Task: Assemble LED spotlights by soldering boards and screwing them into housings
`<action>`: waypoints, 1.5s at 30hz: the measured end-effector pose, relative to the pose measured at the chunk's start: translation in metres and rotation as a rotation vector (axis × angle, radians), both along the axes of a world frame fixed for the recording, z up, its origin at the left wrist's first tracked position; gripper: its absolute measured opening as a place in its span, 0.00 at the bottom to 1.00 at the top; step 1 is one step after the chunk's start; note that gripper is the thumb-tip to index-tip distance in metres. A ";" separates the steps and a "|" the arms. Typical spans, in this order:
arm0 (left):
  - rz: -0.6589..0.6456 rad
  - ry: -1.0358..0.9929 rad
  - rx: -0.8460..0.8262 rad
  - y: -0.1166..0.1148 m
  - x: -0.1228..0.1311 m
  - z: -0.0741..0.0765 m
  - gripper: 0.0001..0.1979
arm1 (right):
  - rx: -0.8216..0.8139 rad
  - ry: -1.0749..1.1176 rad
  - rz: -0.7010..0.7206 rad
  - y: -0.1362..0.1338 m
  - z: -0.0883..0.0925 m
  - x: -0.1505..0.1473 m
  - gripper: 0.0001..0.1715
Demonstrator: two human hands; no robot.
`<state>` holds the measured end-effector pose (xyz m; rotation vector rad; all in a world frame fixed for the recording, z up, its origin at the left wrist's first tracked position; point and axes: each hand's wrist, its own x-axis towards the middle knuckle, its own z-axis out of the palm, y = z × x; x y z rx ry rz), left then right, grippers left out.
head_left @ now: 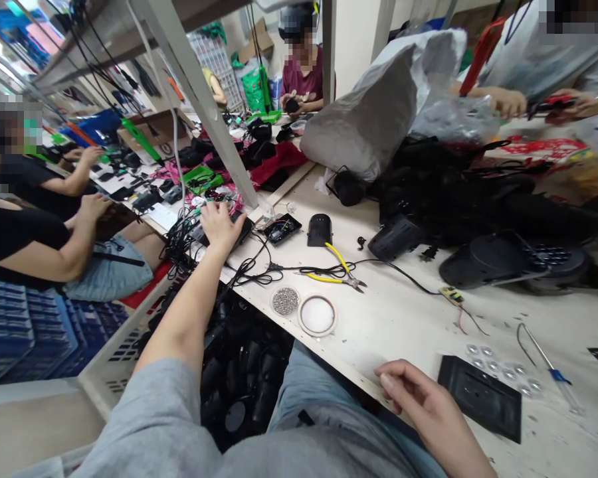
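The left hand [222, 227] is spreading its fingers wide over a black housing [242, 230], which is lying at the left side of the table [359, 352] among black cables; whether the fingers are gripping it, I cannot tell. The right hand [423, 411] is hovering at the near edge, fingers half curled and thumb lying close to the index finger (whether the two are meeting, I cannot tell from where I am standing).

Just right of the left hand, an open case [282, 229] is showing its wires; beyond it, a curved black cover [319, 231] is standing. Yellow-handled cutters [349, 279] are lying nearer, behind a round tub of small metal pieces [285, 301]. A flat black panel [481, 398] is resting right of the right hand, beside clear discs [492, 366]. At far left, a co-worker in black [30, 249] is sitting.
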<state>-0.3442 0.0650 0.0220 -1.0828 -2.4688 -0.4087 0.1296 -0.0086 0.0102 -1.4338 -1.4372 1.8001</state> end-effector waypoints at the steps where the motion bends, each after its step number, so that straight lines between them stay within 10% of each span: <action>1: -0.012 -0.011 -0.014 0.001 0.002 0.002 0.26 | 0.001 0.002 -0.003 0.000 -0.001 0.001 0.26; 16: -0.112 -0.259 -0.259 -0.032 0.025 -0.003 0.43 | -0.002 0.021 0.024 -0.001 -0.019 0.015 0.27; 32: -0.193 -0.230 -0.187 -0.032 0.019 0.003 0.35 | 0.009 0.037 0.071 0.002 -0.016 0.025 0.27; 39: -0.707 -0.389 -0.021 0.053 0.140 0.010 0.30 | 0.186 -0.055 -0.012 0.002 -0.001 0.046 0.24; 45: -0.905 -0.770 -0.096 0.131 0.279 -0.019 0.58 | 0.295 -0.122 -0.192 -0.009 0.009 0.083 0.23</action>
